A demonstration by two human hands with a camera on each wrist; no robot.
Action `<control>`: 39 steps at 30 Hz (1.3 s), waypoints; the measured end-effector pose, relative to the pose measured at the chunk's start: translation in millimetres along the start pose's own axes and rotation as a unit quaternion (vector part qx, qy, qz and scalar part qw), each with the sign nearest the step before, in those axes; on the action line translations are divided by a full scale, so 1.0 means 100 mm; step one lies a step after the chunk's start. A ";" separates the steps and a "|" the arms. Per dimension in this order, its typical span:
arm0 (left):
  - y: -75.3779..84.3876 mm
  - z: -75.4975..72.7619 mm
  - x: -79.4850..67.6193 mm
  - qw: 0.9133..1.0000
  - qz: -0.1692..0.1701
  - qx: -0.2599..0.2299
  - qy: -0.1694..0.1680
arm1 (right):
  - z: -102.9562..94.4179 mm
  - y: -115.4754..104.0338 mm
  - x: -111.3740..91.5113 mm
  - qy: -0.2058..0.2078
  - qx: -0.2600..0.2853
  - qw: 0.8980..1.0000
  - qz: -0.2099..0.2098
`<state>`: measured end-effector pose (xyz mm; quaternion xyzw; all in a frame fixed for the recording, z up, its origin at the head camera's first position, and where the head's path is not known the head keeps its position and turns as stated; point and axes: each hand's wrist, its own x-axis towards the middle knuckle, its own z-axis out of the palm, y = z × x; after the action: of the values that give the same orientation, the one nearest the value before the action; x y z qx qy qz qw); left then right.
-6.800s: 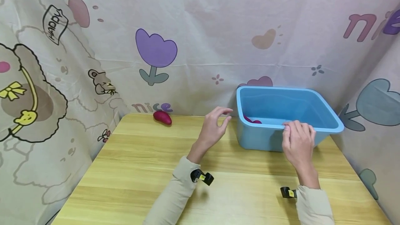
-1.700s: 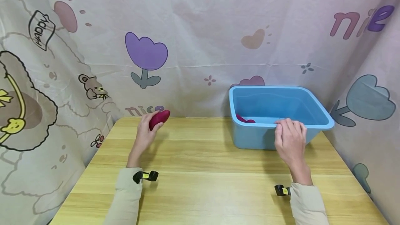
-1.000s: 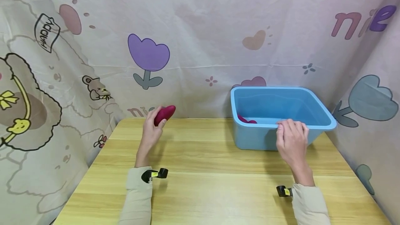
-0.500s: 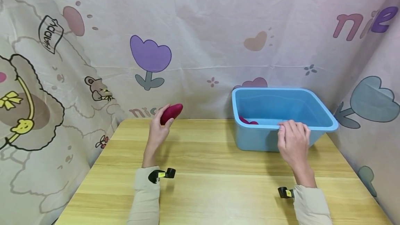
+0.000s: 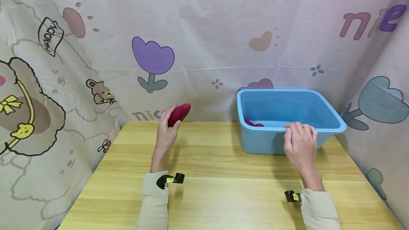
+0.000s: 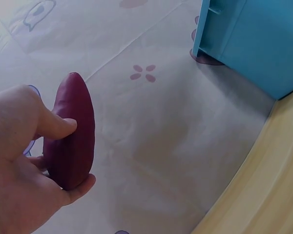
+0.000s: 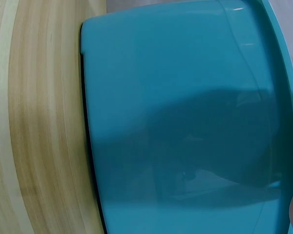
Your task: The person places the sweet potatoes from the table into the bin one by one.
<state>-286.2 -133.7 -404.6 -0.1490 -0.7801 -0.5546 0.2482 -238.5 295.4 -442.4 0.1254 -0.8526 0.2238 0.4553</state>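
My left hand holds a dark red sweet potato between thumb and fingers, raised near the table's back edge with its pointed end up. The left wrist view shows the smooth sweet potato tilted in the grip, the curtain behind it. On the right, my right hand grips the front rim of a blue plastic bin, fingers over the edge. In the right wrist view the bin's outer wall fills most of the picture, and only fingertips show at the right edge. Dark red pieces lie inside the bin, partly hidden by its rim.
The bin stands at the back right of a light wooden table. A patterned curtain hangs behind the table and along both sides. Small black cameras are strapped at both sleeves, including the left wrist camera.
The sweet potato lay at the table's back left; my left hand moved over from beside the bin, took it up, and has shifted it rightward. My right hand stays on the rim.
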 end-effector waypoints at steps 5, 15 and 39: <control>0.25 0.01 -0.05 1.000 0.022 0.000 0.001 | 0.00 0.00 0.00 -0.002 -0.001 1.000 -0.001; 0.35 0.18 -0.10 0.999 0.043 -0.024 -0.001 | 0.00 -0.01 0.00 -0.004 -0.003 1.000 0.001; 0.56 0.52 -0.19 0.994 0.075 -0.060 -0.044 | 0.00 0.01 -0.01 0.001 -0.004 1.000 0.002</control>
<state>-253.2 -65.4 -384.7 -0.2459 -0.7422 -0.5731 0.2453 -238.6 296.6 -443.5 0.1215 -0.8531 0.2216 0.4564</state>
